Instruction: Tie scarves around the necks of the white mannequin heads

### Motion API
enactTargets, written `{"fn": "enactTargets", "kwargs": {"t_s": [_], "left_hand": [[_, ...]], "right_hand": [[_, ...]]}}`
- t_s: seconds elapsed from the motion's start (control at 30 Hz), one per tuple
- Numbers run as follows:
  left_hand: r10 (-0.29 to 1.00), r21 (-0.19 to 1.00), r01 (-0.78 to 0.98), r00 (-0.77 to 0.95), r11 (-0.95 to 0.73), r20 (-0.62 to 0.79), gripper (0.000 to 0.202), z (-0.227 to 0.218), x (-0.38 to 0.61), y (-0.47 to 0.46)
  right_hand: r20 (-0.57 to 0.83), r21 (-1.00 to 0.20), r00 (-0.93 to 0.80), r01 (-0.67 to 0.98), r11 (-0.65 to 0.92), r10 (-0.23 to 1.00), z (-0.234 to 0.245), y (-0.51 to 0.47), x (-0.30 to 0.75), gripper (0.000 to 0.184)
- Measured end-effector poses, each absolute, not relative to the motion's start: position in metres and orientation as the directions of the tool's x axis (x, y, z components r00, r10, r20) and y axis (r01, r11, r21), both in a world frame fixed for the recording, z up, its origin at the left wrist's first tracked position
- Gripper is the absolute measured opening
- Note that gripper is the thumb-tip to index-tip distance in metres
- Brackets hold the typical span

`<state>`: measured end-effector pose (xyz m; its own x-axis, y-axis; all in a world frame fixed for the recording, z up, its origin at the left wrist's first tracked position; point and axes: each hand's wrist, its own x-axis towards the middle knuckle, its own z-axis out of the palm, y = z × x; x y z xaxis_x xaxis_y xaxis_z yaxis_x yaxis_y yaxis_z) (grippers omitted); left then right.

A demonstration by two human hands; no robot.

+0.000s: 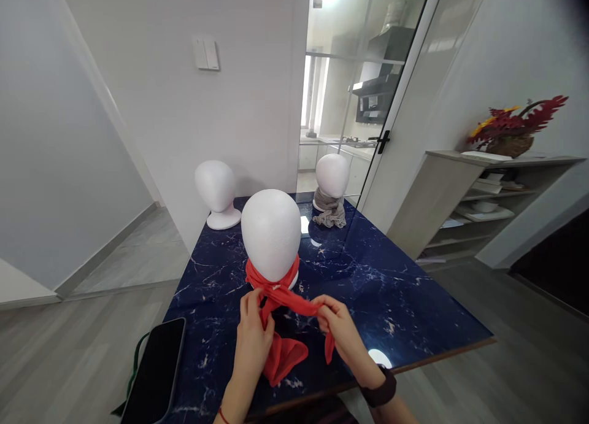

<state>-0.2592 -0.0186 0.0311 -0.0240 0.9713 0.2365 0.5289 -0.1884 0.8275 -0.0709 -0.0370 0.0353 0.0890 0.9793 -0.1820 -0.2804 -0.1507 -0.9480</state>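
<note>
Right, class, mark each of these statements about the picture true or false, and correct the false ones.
1. The left hand and the right hand both grip the red scarf. True.
2. The red scarf goes around the neck of the nearest foam head. True.
3. The far right foam head wears a blue scarf. False: it wears a grey scarf.
4. The far left foam head also wears a scarf. False: it is bare.
5. The phone lies between the two far heads. False: it lies at the near left edge of the table.
</note>
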Motion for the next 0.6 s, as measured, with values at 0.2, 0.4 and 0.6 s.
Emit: {"fn": "enactTargets", "kwargs": {"t_s": [0.2,0.4,0.6], "left_hand": [[0.928,0.637,0.675,0.28,-0.373,0.246,0.047,0.037,-0.265,-0.015],[0.908,0.664,0.622,0.235,-0.415,0.347,0.031,0.037,-0.261,-0.009],[0.951,0.804,0.509,0.153,-0.309,0.268,0.023,0.041,-0.258,-0.008]], "right_hand": [[-0.196,-0.976,-0.36,0.166,-0.144,0.912,0.024,-0.039,-0.099,0.019],[0.029,-0.857,-0.17,0.502,0.112,0.985,0.023,0.004,-0.103,0.02],[0.06,-0.875,-0.05,0.478,0.077,0.997,0.023,0.03,-0.114,0.017]]}}
